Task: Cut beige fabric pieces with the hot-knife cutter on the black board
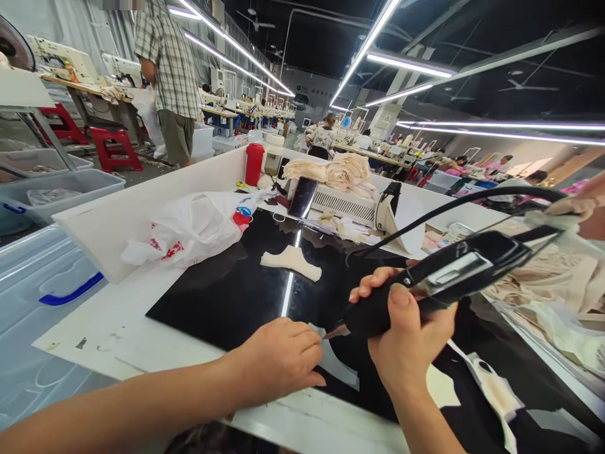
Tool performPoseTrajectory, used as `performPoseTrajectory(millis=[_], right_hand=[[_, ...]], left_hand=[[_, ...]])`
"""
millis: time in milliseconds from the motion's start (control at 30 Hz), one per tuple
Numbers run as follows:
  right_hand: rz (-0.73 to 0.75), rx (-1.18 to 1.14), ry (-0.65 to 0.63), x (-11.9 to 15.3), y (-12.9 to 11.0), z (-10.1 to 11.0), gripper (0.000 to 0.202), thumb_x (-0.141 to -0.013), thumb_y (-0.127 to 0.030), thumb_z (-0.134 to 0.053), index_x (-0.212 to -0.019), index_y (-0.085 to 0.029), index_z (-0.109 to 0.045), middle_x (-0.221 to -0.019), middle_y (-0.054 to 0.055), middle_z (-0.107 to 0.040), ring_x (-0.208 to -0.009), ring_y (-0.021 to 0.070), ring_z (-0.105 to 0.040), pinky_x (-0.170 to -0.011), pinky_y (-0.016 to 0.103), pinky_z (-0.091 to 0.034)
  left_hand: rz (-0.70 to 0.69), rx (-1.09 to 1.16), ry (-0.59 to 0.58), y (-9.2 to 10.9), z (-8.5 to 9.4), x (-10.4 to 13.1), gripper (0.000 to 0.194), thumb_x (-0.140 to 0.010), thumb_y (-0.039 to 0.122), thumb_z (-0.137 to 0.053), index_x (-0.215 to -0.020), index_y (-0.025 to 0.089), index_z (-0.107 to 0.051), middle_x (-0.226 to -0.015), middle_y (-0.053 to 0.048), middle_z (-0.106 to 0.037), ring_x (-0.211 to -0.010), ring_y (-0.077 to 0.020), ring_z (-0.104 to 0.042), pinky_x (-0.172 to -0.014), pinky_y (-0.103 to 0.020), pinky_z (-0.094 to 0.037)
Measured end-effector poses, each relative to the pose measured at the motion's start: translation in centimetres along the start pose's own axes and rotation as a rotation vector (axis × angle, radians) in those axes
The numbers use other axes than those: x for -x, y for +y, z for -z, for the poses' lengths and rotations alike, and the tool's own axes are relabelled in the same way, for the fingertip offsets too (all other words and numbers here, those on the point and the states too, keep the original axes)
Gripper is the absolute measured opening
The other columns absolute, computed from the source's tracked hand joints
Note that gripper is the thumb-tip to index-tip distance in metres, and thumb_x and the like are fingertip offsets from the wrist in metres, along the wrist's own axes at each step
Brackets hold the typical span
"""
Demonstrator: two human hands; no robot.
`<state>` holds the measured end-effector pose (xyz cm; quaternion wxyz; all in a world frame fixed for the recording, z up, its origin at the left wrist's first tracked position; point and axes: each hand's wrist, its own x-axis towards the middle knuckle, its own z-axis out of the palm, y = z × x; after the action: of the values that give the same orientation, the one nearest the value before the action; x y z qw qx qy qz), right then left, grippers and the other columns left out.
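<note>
My right hand [401, 334] is wrapped round a black corded handheld tool [454, 271] with a clear window on its side and a narrow metal tip. The tip points down and left, close to the fingertips of my left hand [286, 356]. My left hand's fingers are curled together at the edge of a curved, translucent grey piece [339, 360] lying on the black sheet [222, 293]. The fingertips are partly hidden, so the exact hold is hard to see. Farther back on the sheet lies a cream shaped fabric piece [292, 261].
A white plastic bag [193, 221], a red cup [254, 164], a phone [303, 197] and stacked beige fabric [338, 171] stand toward the back. Pale cut pieces [496, 388] and piled fabric [558, 277] lie at right. A person [170, 82] stands beyond the white partition.
</note>
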<state>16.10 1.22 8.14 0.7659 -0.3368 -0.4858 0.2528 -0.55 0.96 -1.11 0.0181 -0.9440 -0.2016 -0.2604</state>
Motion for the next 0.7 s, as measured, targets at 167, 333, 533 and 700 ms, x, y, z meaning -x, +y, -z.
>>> performPoseTrajectory(millis=[167,333,533,700], right_hand=[[0.019,0.002,0.024,0.1,0.7,-0.2,0.039,-0.088,-0.033,-0.081,-0.115,-0.028,-0.053,-0.084,-0.005,-0.067,-0.061,0.013,-0.063,-0.055,0.03,-0.058],[0.045,0.037,0.029,0.2,1.3,0.0,0.041,-0.089,-0.033,-0.081,-0.117,-0.028,-0.052,-0.085,-0.006,-0.068,-0.062,0.0125,-0.063,-0.057,0.031,-0.059],[0.084,0.057,0.066,-0.1,1.7,0.3,0.04,-0.09,-0.033,-0.081,-0.116,-0.026,-0.052,-0.085,-0.005,-0.068,-0.06,0.0124,-0.063,-0.055,0.03,-0.059],[0.085,0.079,0.077,-0.3,1.8,0.4,0.039,-0.09,-0.033,-0.08,-0.116,-0.026,-0.051,-0.085,-0.005,-0.068,-0.061,0.0126,-0.063,-0.055,0.031,-0.06]], left_hand=[[-0.024,-0.023,0.038,0.0,-0.1,0.2,0.033,-0.101,0.047,-0.067,-0.097,0.015,-0.064,-0.109,-0.008,-0.075,-0.104,-0.0227,-0.071,-0.08,-0.034,-0.054],[-0.017,-0.044,0.021,0.2,0.1,0.2,0.036,-0.102,0.051,-0.065,-0.1,0.015,-0.064,-0.112,-0.009,-0.075,-0.105,-0.0227,-0.07,-0.078,-0.033,-0.053],[-0.016,-0.063,0.026,0.3,0.3,0.2,0.037,-0.1,0.051,-0.068,-0.102,0.014,-0.065,-0.113,-0.009,-0.075,-0.107,-0.0236,-0.07,-0.077,-0.035,-0.053],[-0.02,-0.063,0.045,0.3,0.5,0.2,0.038,-0.096,0.051,-0.074,-0.101,0.014,-0.064,-0.113,-0.007,-0.076,-0.105,-0.0232,-0.071,-0.077,-0.035,-0.054]])
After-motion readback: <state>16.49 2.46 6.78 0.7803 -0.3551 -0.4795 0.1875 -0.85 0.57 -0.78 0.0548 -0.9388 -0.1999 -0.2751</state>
